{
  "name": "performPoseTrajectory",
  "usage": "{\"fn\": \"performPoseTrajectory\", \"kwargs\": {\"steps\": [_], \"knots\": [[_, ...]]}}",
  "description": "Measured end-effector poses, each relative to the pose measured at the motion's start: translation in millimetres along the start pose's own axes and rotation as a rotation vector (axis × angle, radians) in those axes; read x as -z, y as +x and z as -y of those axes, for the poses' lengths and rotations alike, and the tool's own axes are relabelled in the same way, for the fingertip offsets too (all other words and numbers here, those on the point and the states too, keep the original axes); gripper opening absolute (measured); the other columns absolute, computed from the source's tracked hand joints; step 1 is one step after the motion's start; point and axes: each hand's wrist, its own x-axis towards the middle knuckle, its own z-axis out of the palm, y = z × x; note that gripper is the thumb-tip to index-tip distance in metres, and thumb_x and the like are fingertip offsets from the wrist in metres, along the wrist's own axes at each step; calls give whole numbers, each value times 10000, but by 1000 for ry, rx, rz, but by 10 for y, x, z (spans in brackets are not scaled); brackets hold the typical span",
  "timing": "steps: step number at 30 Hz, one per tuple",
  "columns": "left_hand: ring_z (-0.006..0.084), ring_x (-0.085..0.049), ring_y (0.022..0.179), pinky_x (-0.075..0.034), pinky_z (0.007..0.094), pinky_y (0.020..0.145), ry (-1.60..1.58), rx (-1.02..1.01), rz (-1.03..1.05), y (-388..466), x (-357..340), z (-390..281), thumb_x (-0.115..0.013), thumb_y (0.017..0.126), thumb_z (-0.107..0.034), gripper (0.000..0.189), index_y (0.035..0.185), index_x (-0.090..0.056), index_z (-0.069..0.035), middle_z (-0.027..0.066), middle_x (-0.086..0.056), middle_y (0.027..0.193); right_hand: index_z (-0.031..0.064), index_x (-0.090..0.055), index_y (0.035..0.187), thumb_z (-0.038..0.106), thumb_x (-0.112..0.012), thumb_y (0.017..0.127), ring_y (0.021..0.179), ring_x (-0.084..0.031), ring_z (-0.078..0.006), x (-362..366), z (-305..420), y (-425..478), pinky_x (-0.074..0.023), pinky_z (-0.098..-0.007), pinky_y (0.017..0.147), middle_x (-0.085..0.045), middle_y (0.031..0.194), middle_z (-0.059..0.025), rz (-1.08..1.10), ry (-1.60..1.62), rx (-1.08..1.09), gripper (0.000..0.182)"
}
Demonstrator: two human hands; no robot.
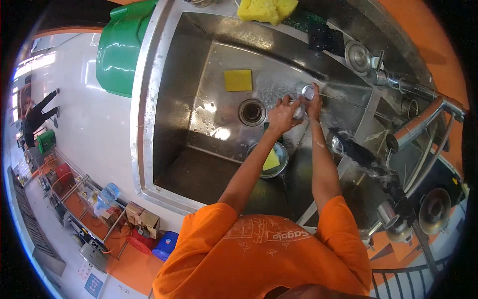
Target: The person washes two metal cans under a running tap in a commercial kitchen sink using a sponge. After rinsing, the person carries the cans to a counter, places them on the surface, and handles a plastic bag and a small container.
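Observation:
Over the right part of a stainless steel sink (231,56), my left hand (284,116) grips a small clear container (298,111). Right beside it, my right hand (313,106) holds a small round piece with a metallic rim (308,92), close to a thin stream of water. A yellow sponge pad (238,80) lies flat on the sink floor, above the drain (252,112). Partly hidden under my left forearm is a round bowl (284,164) with liquid and a yellow-green sponge (272,160) in it.
Chrome faucet pipes (418,127) reach in at the right, near a round metal lid (357,56). A torn yellow sponge (267,9) rests on the far ledge. A green bin (121,52) stands left of the sink. Another person (33,119) is far off at the left.

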Motion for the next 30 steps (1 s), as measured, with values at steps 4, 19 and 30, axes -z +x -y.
{"fn": "performPoseTrajectory", "kwargs": {"steps": [4, 19, 30], "knots": [[215, -537, 827, -445, 336, 604, -520, 152, -94, -8, -121, 182, -701, 558, -349, 553, 1009, -474, -122, 114, -501, 953, 62, -370, 1163, 158, -678, 634, 910, -502, -286, -93, -200, -61, -406, -338, 764, -490, 1054, -144, -348, 234, -162, 620], [184, -529, 704, -457, 219, 546, -2203, 645, -46, -325, -396, 354, -530, 721, -445, 480, 1024, -436, -85, 37, -510, 900, 28, -378, 1164, 376, -576, 669, 790, -528, -193, 286, 782, -469, -429, -336, 790, -474, 1023, -90, 319, 2267, -292, 636], [297, -493, 881, -426, 347, 669, -124, 298, -82, -235, 36, 246, -739, 523, -293, 590, 984, -421, -108, 126, -497, 942, 65, -434, 1115, 305, -629, 694, 973, -466, -258, 622, 1003, -516, -397, -352, 790, -479, 1057, -121, -314, -9, 221, 522]]}}
